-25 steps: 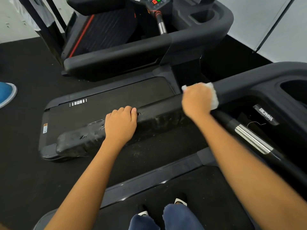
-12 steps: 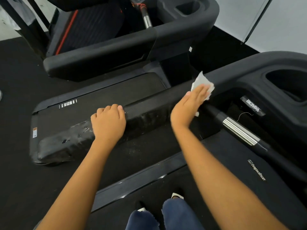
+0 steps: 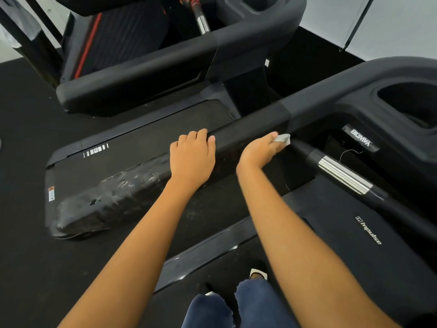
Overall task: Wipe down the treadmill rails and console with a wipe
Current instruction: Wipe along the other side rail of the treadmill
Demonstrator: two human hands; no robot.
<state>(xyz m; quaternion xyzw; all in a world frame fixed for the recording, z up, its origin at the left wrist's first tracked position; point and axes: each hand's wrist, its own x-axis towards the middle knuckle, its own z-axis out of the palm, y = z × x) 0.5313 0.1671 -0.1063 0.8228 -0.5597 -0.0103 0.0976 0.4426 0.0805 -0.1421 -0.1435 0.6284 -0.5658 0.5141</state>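
The left hand (image 3: 192, 157) is lying palm down on top of the black padded rail (image 3: 123, 197), its fingers bending over the far edge and gripping it, knuckles up; the thumb is hidden under the palm. The right hand (image 3: 259, 151) is reaching forward just to the right of it, the two hands sitting near each other but not touching. Its fingers are stretching out nearly straight and close together, pressing a small white wipe (image 3: 282, 139) against the near side face of the rail; whether the thumb is also pinching the wipe cannot be told, as it is out of sight. Only a crumpled corner of the wipe is showing past the fingertips, close to where the padded rail is meeting the smooth black arm of the console (image 3: 354, 91). Just beside the wipe, to its right, a handlebar (image 3: 343, 175) with a shiny metal sleeve is slanting down toward the lower right. The left stretch of the rail, beyond the left hand, is looking scuffed and glossy. Behind the rail a second treadmill (image 3: 142, 79) is standing alongside, and the person's knees (image 3: 236, 308) in dark blue trousers are showing at the bottom edge.
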